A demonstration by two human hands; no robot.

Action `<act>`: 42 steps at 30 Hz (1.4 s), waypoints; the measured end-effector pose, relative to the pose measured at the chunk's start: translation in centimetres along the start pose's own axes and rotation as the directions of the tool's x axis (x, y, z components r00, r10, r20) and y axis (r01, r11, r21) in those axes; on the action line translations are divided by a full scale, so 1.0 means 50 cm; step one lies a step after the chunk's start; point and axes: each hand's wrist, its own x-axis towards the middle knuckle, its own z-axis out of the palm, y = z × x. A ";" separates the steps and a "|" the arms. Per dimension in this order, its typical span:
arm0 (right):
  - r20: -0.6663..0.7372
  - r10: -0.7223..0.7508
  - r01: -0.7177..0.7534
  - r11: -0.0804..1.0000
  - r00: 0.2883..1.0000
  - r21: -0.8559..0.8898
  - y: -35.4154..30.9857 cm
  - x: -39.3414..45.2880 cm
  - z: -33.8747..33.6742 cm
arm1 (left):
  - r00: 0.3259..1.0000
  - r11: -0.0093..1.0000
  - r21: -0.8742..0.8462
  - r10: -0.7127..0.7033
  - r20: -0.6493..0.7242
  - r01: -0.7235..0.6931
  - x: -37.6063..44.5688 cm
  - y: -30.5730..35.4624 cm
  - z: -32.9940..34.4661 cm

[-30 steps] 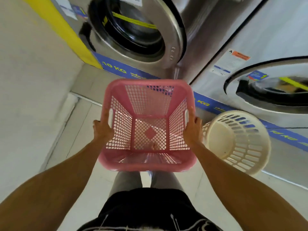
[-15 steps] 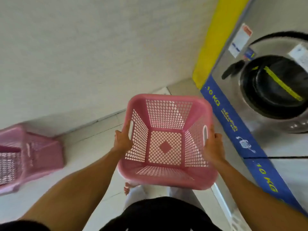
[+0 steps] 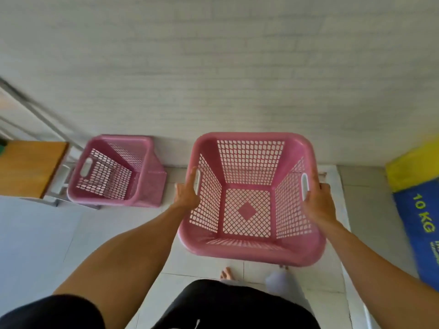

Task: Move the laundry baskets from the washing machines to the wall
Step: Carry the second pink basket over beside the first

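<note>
Your left hand (image 3: 187, 194) and right hand (image 3: 317, 200) grip pink basket (image 3: 249, 251) by its handles, second pink basket (image 3: 145, 186) at 10 o'clock against wall (image 3: 213, 67).

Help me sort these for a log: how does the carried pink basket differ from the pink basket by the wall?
The carried basket is held off the floor, left hand and right hand on its sides; the wall basket rests on the floor, untouched. The carried basket looks level, its opening facing the camera; the wall basket is seen at an angle, beside a wooden table. Both are pink, square, lattice-sided and empty.
</note>
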 end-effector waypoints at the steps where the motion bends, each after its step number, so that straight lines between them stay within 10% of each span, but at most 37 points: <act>1: 0.016 -0.017 0.017 1.000 1.000 -0.001 -0.033 0.010 0.016 | 1.000 1.000 0.005 -0.005 -0.029 0.005 0.011 -0.029 -0.018; 27: 0.445 -0.060 0.113 0.989 0.894 -0.094 -0.325 0.306 0.458 | 0.937 0.971 -0.017 -0.236 -0.257 0.240 0.350 -0.419 -0.024; 42: 0.493 0.073 0.048 0.972 0.867 -0.229 -0.295 0.398 0.695 | 0.963 0.964 0.068 -0.252 -0.096 0.259 0.519 -0.559 0.058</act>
